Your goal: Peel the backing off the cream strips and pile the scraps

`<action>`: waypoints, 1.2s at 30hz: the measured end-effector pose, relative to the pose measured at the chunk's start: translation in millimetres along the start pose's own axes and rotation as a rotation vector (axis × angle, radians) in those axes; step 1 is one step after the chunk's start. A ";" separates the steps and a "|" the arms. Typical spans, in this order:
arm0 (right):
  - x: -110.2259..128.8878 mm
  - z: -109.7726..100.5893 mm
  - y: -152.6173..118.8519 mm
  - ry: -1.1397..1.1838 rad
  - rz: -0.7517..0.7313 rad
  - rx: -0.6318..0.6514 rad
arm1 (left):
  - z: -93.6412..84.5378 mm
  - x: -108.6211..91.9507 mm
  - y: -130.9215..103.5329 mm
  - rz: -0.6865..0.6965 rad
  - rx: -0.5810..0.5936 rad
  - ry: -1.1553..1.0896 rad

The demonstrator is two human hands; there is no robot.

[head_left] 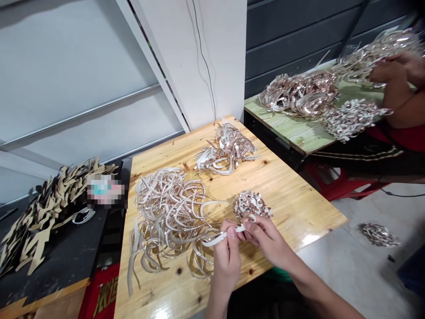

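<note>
A narrow white strip [214, 239] with a shiny rose-gold look stretches between my two hands above the wooden table. My left hand [228, 254] pinches it between thumb and fingers, and its free part curves off to the left. Close beside it, my right hand [264, 237] is closed on the strip's other end, which curls up past the fingertips. Just beyond my hands lies a small heap of short cut pieces [251, 204]. To the left spreads a loose tangle of long curved strips [169, 208], white on one face and metallic on the other.
Farther back on the wooden table [282, 177] sits another bundle of strips [229, 148]. At right, a co-worker's hands [398, 68] are over a green table [299, 133] with strip piles. Tan-and-black strips [56, 204] cover a dark table at left. A red stool [335, 181] stands between the tables.
</note>
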State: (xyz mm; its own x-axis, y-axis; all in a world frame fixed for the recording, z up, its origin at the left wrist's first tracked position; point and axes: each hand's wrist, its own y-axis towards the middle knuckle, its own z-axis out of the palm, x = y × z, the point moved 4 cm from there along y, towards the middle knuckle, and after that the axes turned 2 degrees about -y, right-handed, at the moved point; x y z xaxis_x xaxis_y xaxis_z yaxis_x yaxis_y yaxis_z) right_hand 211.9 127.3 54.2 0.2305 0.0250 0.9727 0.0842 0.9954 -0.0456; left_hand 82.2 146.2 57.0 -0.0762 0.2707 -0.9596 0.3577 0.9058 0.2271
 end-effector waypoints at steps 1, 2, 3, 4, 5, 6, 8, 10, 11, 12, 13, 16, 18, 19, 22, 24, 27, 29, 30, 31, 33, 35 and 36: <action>-2.2 1.5 0.6 0.063 0.039 -0.028 | 0.3 0.5 0.5 -0.007 -0.004 -0.018; -4.5 2.8 1.2 0.123 0.077 -0.058 | 0.7 0.9 1.0 -0.014 -0.007 -0.032; -6.4 3.9 1.6 0.177 0.113 -0.086 | 1.0 1.2 1.5 -0.018 -0.010 -0.042; -8.1 4.9 1.8 0.228 0.145 -0.111 | 1.3 1.5 1.9 -0.022 -0.011 -0.049; -9.3 5.5 1.9 0.275 0.176 -0.134 | 1.8 1.9 2.1 -0.023 -0.012 -0.053; -9.9 6.0 1.7 0.318 0.202 -0.155 | 2.5 2.3 2.2 -0.022 -0.012 -0.055; -9.6 6.6 0.8 0.396 0.244 -0.184 | 4.1 3.6 2.1 -0.010 -0.014 -0.051; -7.8 7.2 -1.0 0.462 0.276 -0.199 | 5.7 4.8 1.8 0.011 -0.021 -0.040; -6.8 7.7 -2.1 0.492 0.294 -0.201 | 6.4 5.2 1.6 0.024 -0.026 -0.032; -6.0 8.4 -3.3 0.521 0.316 -0.199 | 7.0 5.3 1.6 0.035 -0.031 -0.022; -5.6 9.3 -4.6 0.549 0.340 -0.194 | 7.4 5.2 1.8 0.047 -0.036 -0.011; -6.9 12.9 -8.5 0.630 0.419 -0.158 | 7.5 3.7 3.5 0.078 -0.062 0.030; -10.2 15.7 -11.6 0.678 0.474 -0.121 | 6.7 3.0 5.4 0.090 -0.079 0.060; -12.4 17.2 -13.4 0.698 0.504 -0.097 | 5.9 3.0 6.3 0.093 -0.086 0.075; -19.3 20.5 -19.4 0.740 0.598 -0.014 | 2.1 4.1 8.1 0.099 -0.099 0.109; -21.6 20.7 -22.3 0.751 0.656 0.039 | -0.6 4.3 8.0 0.104 -0.100 0.126; -19.5 19.8 -23.1 0.732 0.727 0.106 | -1.5 2.5 6.9 0.098 -0.087 0.137; -16.3 21.2 -23.2 0.694 0.732 0.114 | -0.7 0.3 7.6 0.090 -0.079 0.127; -15.1 23.3 -24.2 0.670 0.722 0.106 | -1.2 -0.7 9.0 0.086 -0.082 0.116; -14.6 26.9 -26.5 0.641 0.713 0.105 | -3.1 -1.6 11.3 0.081 -0.099 0.100; -16.6 37.4 -35.8 0.579 0.729 0.148 | -14.3 -2.9 18.4 0.074 -0.188 0.062; -20.9 44.7 -47.4 0.512 0.760 0.217 | -35.6 -4.2 26.9 0.064 -0.332 0.035; -22.1 42.7 -50.5 0.454 0.725 0.217 | -48.0 -4.8 31.4 0.054 -0.391 0.038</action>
State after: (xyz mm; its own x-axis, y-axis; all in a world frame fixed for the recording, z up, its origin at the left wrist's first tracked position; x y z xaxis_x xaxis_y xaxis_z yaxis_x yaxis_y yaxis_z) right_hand 161.2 80.4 44.7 0.5221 0.6642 0.5350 -0.4078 0.7453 -0.5274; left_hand 49.1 189.0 76.8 -0.1039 0.3267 -0.9394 -0.0186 0.9437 0.3302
